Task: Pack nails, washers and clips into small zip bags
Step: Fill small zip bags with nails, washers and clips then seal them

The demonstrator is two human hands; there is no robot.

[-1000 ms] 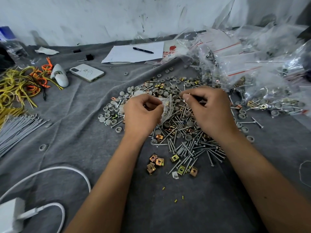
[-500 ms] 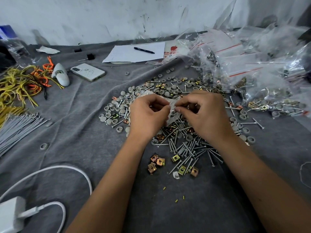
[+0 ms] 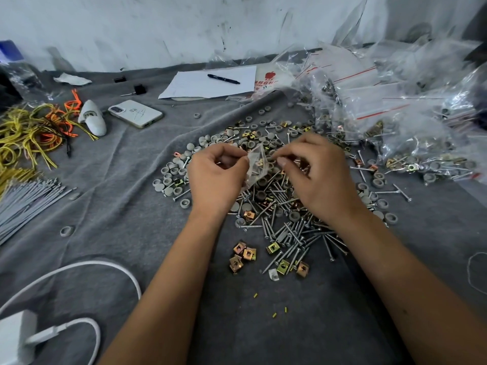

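Nearest me at the cloth's near-left corner there's a white charger with its cable looping out. A few loose clips sit near the middle, just this side of the nails, which lie every which way. Above that pile my left hand and right hand both have fingers curled, pinching a small clear bag between them. The bag hangs with its long axis roughly up and down, top edge up by the fingertips, a clip or two visible inside. Grey washers spread left of and behind the hands. On the left edge: grey ties, then yellow and orange wires. Further back a phone, then paper with a pen on it. A heap of filled bags takes up the far-right corner; one there has a red apple logo and red print I can't read.
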